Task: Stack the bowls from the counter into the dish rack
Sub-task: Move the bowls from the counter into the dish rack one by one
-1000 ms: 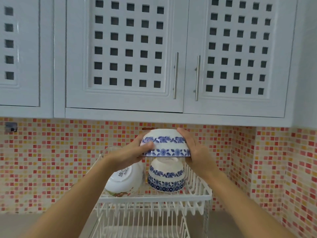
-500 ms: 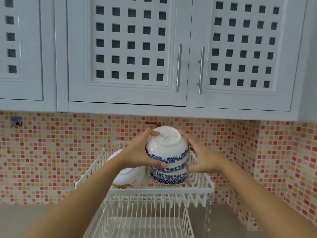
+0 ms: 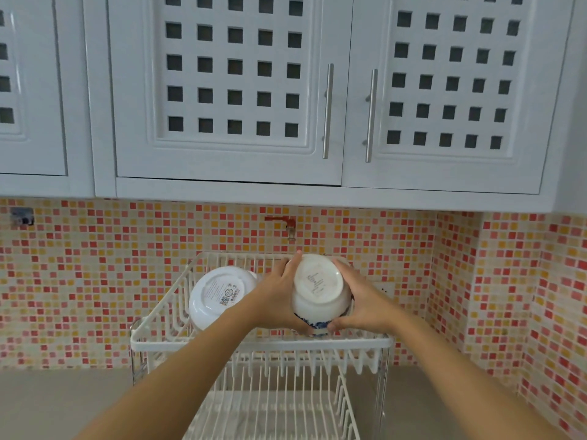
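**Bowl lowered into the upper rack tier**

Since half a second ago the blue-patterned bowl [image 3: 319,292] has sunk lower, foot up. The left hand [image 3: 279,300] at nine o'clock and right hand [image 3: 365,301] at three clamp its sides. The dish rack [image 3: 260,342] front rail lies just beneath; a white bowl [image 3: 219,293] leans beside.

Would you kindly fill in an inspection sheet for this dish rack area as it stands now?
Surface: grey counter, bare where visible.
Job's things: blue-patterned bowl upside down on the dish rack upper tier, right side; white bowl tilted at left, label showing.
Clutter: nothing seen.
Grippers: left hand and right hand clasp the blue-patterned bowl from both sides.
Cables: nothing seen.
Surroundings: mosaic tile wall, white cabinets, red tap.
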A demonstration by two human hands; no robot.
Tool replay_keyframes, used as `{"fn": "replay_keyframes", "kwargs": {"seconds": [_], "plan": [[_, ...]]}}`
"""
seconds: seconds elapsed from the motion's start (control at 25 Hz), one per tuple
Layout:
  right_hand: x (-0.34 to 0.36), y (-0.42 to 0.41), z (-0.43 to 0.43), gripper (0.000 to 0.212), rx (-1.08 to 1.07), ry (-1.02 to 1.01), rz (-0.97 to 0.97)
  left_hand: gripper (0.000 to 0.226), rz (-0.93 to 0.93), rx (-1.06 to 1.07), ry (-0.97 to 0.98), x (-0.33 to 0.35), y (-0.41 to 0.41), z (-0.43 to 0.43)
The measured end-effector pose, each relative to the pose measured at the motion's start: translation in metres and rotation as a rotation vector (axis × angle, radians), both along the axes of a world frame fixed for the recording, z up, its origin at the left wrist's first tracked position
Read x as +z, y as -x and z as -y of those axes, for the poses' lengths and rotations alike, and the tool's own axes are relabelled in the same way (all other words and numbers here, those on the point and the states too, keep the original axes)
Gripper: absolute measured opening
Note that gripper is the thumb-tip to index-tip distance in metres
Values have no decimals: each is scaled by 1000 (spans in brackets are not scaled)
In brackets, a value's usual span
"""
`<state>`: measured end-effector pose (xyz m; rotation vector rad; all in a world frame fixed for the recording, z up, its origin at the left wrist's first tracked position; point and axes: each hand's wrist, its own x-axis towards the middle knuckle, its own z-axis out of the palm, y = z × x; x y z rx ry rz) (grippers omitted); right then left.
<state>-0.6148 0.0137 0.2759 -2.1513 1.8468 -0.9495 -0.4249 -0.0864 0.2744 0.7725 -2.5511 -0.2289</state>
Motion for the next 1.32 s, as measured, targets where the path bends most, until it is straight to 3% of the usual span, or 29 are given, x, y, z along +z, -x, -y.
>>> {"fn": "replay_keyframes", "kwargs": {"seconds": [0.24, 0.4, 0.76, 0.92, 1.08, 1.16, 1.32], "plan": [[-8, 5, 5, 113, -5, -21, -23, 138, -31, 23, -16, -17, 8, 3], [-11, 6, 8, 124, -61, -29, -87, 137, -51, 24, 23, -25, 12, 4], [-13, 4, 8, 125, -91, -20, -167, 134, 71, 54, -53, -21, 8, -3], [-16, 8, 10, 130, -95, -49, -145, 108, -30, 12, -108, -2, -12, -17], [-13, 2, 7, 130, -68, -56, -131, 70, -182, 138, 112, 28, -65, -3], [-11, -7, 8, 126, -70, -28, -132, 80, -68, 246, 62, 34, -94, 17], [-12, -17, 22, 138, -184, -34, -158, 126, 184, 299, -118, 13, -117, 38]]}}
